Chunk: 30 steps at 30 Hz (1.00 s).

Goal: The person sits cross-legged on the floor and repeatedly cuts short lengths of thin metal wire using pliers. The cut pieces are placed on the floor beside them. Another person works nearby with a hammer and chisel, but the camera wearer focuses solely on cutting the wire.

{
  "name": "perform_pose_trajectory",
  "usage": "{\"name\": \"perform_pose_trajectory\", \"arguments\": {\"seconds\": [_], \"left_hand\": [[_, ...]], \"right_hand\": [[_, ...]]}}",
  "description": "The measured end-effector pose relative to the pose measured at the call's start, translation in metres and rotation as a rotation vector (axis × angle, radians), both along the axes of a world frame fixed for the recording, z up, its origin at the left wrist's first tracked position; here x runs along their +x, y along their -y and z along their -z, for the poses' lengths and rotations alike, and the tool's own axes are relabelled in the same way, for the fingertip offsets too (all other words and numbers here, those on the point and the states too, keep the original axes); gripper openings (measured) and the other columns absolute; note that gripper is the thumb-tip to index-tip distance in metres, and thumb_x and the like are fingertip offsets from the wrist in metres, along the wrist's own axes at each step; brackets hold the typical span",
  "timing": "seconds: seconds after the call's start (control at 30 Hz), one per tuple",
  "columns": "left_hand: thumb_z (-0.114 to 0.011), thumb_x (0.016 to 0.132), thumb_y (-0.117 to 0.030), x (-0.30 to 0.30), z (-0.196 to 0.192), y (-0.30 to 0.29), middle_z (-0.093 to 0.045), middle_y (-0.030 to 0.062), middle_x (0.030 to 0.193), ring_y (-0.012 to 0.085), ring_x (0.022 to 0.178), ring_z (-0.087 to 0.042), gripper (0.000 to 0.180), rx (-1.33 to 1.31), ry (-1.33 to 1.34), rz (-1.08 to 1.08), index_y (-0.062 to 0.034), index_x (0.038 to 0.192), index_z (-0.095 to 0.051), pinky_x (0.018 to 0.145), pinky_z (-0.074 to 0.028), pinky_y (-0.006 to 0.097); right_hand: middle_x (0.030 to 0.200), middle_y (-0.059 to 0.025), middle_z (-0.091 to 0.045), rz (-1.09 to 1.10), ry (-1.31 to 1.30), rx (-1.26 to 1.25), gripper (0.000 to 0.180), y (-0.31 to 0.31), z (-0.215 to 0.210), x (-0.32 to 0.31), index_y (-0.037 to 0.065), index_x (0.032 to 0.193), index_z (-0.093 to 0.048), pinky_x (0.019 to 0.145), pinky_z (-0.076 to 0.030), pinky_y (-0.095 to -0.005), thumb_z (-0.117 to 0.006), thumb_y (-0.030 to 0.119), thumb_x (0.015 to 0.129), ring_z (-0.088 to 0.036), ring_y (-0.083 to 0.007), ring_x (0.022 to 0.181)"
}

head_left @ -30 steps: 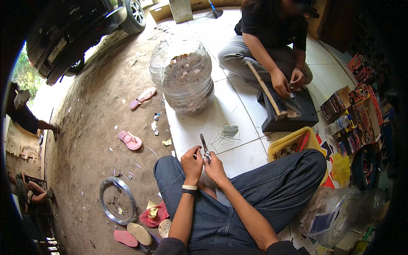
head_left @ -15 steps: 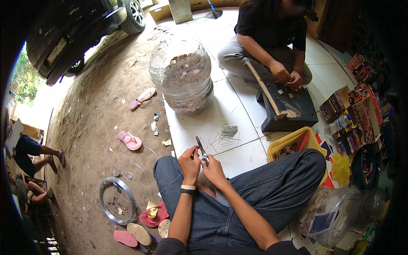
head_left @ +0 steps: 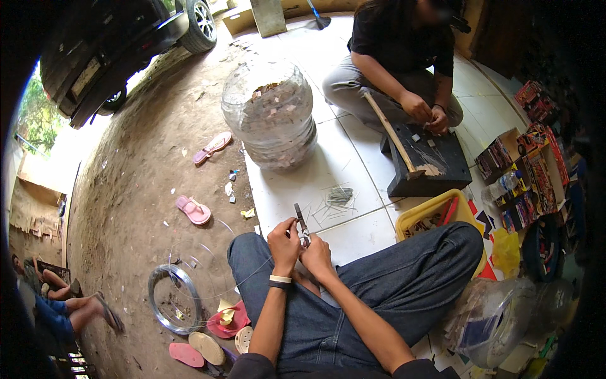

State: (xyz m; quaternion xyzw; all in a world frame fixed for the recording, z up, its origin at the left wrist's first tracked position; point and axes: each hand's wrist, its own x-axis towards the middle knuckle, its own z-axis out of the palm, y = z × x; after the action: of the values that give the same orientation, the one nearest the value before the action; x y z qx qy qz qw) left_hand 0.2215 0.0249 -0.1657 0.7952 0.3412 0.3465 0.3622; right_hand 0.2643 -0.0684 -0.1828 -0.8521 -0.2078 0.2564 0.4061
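I sit cross-legged in jeans on the white tile floor (head_left: 297, 189). My two hands meet in front of my knee around grey pliers (head_left: 302, 226) that point up and away. My right hand (head_left: 317, 254) is closed on the pliers' handles. My left hand (head_left: 283, 243), with a pale wristband, pinches a thin wire (head_left: 252, 270) right at the jaws. The wire runs left to a wire coil (head_left: 173, 298) lying on the dirt. A small pile of cut wire pieces (head_left: 339, 194) lies on the tile ahead of my hands.
A big clear jar (head_left: 270, 114) stands ahead. Another person (head_left: 404, 57) crouches at a black block (head_left: 429, 161) with a hammer (head_left: 388, 129). A yellow tray (head_left: 435, 215) is by my right knee. Sandals lie on the dirt, a car (head_left: 113, 44) is parked far left, and boxes are stacked on the right.
My hands stay in the same spot; the pliers have tilted slightly. The crouching person's hands have shifted on the block. A person at the left edge has moved lower.
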Motion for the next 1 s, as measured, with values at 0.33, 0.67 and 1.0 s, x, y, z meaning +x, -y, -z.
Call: {"name": "perform_pose_trajectory", "arguments": {"seconds": [0.33, 0.67, 1.0], "left_hand": [[-0.066, 0.090, -0.006, -0.002, 0.001, -0.001, -0.074, 0.0174, 0.082, 0.0257, 0.065, -0.070, 0.014, -0.050, -0.036, -0.051, -0.0002, 0.097, -0.076, 0.063, -0.053, 0.035], [-0.064, 0.092, -0.009, -0.004, 0.005, -0.007, -0.074, 0.0182, 0.082, 0.0258, 0.065, -0.071, 0.016, -0.086, -0.013, -0.132, -0.0009, 0.098, -0.076, 0.062, -0.053, 0.035], [-0.065, 0.092, -0.009, -0.003, 0.000, -0.003, -0.073, 0.0179, 0.080, 0.0270, 0.063, -0.070, 0.015, -0.096, -0.030, -0.076, -0.0008, 0.097, -0.075, 0.062, -0.053, 0.036]], "right_hand": [[0.093, -0.0308, -0.069, 0.251, -0.045, 0.064, 0.032, -0.003, 0.008, 0.007, -0.006, 0.108, -0.056, 0.079, -0.052, -0.0529, -0.063, 0.023, 0.097, -0.067, -0.0494, 0.091], [0.101, -0.0330, -0.068, -0.155, -0.131, 0.125, 0.033, 0.002, -0.004, 0.011, -0.003, 0.118, -0.055, 0.082, -0.051, -0.0552, -0.063, 0.019, 0.096, -0.065, -0.0521, 0.098], [0.095, -0.0286, -0.069, -0.151, -0.076, 0.123, 0.032, 0.008, -0.014, 0.026, -0.002, 0.122, -0.056, 0.080, -0.052, -0.0487, -0.062, 0.017, 0.096, -0.068, -0.0454, 0.093]]}}
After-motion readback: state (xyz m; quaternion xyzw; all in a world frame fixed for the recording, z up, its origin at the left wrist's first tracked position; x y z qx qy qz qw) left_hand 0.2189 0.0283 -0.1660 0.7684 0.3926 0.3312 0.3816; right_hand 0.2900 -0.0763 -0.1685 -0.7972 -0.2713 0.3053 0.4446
